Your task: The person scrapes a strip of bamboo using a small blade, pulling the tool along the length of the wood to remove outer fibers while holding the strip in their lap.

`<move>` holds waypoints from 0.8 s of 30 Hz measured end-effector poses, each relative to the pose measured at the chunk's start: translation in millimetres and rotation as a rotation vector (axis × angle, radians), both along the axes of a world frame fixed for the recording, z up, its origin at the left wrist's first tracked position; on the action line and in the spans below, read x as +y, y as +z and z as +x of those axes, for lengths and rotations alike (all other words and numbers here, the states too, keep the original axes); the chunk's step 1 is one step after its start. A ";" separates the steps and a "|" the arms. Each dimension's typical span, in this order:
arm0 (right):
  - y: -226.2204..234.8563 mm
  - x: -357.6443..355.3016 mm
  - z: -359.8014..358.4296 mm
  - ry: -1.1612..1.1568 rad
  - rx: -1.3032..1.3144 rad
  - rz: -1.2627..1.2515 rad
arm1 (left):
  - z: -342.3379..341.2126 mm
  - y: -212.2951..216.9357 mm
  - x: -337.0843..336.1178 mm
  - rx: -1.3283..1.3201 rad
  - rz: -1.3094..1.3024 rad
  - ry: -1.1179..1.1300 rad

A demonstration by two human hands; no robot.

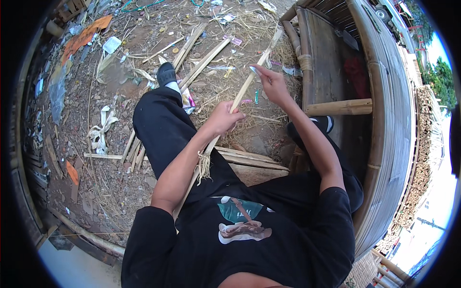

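My left hand (224, 118) is wrapped round a long, pale split bamboo strip (244, 89). The strip slants from far right, over my lap, and passes under my left forearm. Curly shavings (204, 166) hang from its near part. My right hand (273, 87) is closed beside the strip's far half. A small, bright, pointed piece (254, 70) sticks out at its fingertips against the strip. It could be a blade, but its kind is not clear.
More split bamboo strips (207, 61) lie on the littered ground ahead, near my sandalled left foot (167, 77). Wooden pieces (254, 168) lie between my legs. A bamboo bench frame (340, 107) stands close on the right. Orange scrap (85, 38) and plastic lie far left.
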State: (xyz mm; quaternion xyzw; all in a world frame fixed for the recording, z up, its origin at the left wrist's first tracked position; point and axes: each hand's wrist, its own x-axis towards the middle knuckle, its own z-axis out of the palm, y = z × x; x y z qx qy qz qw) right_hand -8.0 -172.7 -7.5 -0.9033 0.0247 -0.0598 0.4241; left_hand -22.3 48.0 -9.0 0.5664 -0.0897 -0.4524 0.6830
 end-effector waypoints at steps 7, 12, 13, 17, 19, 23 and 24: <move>2.1 14.6 -3.3 0.020 0.035 0.178 | 1.5 -9.2 -2.9 -0.114 0.067 0.073; 17.0 -2.7 0.8 -0.162 -0.029 0.189 | 0.4 -8.0 -3.5 -0.082 0.072 0.037; 16.5 -2.8 1.3 -0.141 -0.059 0.161 | 0.5 -7.1 -3.6 -0.081 0.070 0.034; 13.9 3.1 -0.5 -0.079 -0.089 -0.003 | -0.3 -4.4 -4.5 -0.090 0.079 0.020; 11.3 7.3 -1.7 -0.019 -0.135 -0.087 | -0.7 -5.4 -5.3 -0.092 0.074 0.014; 6.1 12.4 -4.1 0.030 -0.282 -0.217 | -0.1 -3.7 -4.6 -0.142 0.081 0.007; 1.8 9.3 -3.1 0.037 -0.313 -0.242 | 0.1 -1.7 -4.5 -0.155 0.080 -0.002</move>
